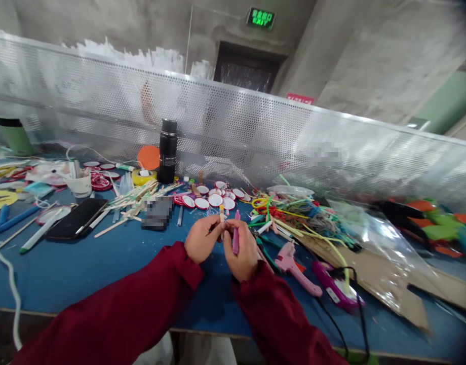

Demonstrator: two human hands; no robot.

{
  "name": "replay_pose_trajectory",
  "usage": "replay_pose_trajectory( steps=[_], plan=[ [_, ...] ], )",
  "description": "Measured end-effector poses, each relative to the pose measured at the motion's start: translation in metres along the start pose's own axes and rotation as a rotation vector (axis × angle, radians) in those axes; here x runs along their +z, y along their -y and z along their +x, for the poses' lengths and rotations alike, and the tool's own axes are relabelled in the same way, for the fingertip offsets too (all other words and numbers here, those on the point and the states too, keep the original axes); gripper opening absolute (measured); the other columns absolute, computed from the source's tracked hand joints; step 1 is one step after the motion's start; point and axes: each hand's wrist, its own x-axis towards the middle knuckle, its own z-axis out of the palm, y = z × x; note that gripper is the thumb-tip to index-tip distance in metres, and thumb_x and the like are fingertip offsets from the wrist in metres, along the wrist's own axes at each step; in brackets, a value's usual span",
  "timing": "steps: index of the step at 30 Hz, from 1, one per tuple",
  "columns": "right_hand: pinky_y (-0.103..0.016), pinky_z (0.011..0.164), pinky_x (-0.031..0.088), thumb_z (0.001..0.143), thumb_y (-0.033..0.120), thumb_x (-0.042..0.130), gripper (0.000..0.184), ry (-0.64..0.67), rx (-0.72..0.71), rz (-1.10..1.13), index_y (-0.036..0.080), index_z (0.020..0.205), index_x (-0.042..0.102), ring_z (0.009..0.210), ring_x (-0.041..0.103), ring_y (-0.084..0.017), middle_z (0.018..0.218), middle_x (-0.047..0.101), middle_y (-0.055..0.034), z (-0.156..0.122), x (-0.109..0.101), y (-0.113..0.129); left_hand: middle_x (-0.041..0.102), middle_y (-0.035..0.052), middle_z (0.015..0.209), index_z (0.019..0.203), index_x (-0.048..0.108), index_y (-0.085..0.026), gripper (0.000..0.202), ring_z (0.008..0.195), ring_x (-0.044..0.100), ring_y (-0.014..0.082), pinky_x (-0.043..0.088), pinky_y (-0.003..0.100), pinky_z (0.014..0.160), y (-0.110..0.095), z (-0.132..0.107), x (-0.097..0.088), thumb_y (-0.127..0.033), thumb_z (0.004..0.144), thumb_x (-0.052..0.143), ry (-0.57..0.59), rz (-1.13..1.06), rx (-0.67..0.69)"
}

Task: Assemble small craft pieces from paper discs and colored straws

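Note:
My left hand (203, 241) and my right hand (242, 252) meet above the blue table, fingertips pinched close together. From between my left fingers pokes a small pale piece with an orange end (221, 214); its lower part is hidden. A slim pink-purple pen-like tool (236, 237) stands nearly upright in my right hand, its kind unclear. Just beyond the hands lie several white discs with red rims (215, 200). Beside my right wrist are pliers with dark green handles (269, 256) and a pink glue gun (294, 268).
A black bottle (167, 152) stands by the perforated metal screen (233, 121). Left lie wooden sticks (132, 200), a black phone (78, 218) and a white cup (79, 183). Coloured cords (309, 220), cardboard (385, 279) and a purple device (337, 286) with a black cable occupy the right.

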Motion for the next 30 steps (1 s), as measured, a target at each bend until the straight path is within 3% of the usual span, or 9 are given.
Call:
replay_pose_trajectory(
  steps=[7,17,21,30],
  plan=[
    [-0.03,0.076,0.052,0.092,0.026,0.049,0.019,0.08,0.063,0.045,0.02,0.109,0.056,0.086,0.066,-0.019,0.096,0.068,-0.0072,0.003,-0.002,-0.001,0.054,-0.0028,0.059,0.077,0.058,-0.017,0.033,0.056,0.049,0.0109,0.037,0.023,0.056,-0.001,-0.002,-0.001,-0.043,0.095,0.047,0.013,0.042,-0.028],
    [-0.032,0.082,0.053,0.093,0.026,0.049,0.021,-0.009,0.046,0.022,0.021,0.113,0.055,0.091,0.067,-0.02,0.097,0.069,-0.0075,-0.005,-0.004,0.007,0.055,-0.0012,0.062,0.068,0.052,-0.017,0.039,0.061,0.051,0.0116,0.038,0.024,0.062,-0.009,-0.003,-0.005,-0.044,0.096,0.045,0.058,0.246,0.018],
    [-0.034,0.083,0.053,0.094,0.026,0.049,0.023,0.003,0.096,0.056,0.02,0.115,0.055,0.095,0.066,-0.022,0.104,0.069,-0.0096,-0.006,-0.008,0.01,0.058,-0.0005,0.067,0.076,0.057,-0.017,0.034,0.062,0.053,0.0117,0.039,0.023,0.062,-0.01,-0.004,-0.006,-0.042,0.096,0.046,0.062,0.251,0.026],
    [-0.034,0.081,0.053,0.095,0.028,0.047,0.024,-0.01,0.127,0.104,0.019,0.116,0.055,0.095,0.067,-0.022,0.105,0.069,-0.011,-0.006,-0.012,0.016,0.057,-0.001,0.064,0.073,0.055,-0.016,0.034,0.061,0.053,0.0109,0.039,0.023,0.061,-0.015,-0.005,-0.005,-0.04,0.096,0.048,0.05,0.245,0.04]
  ],
)
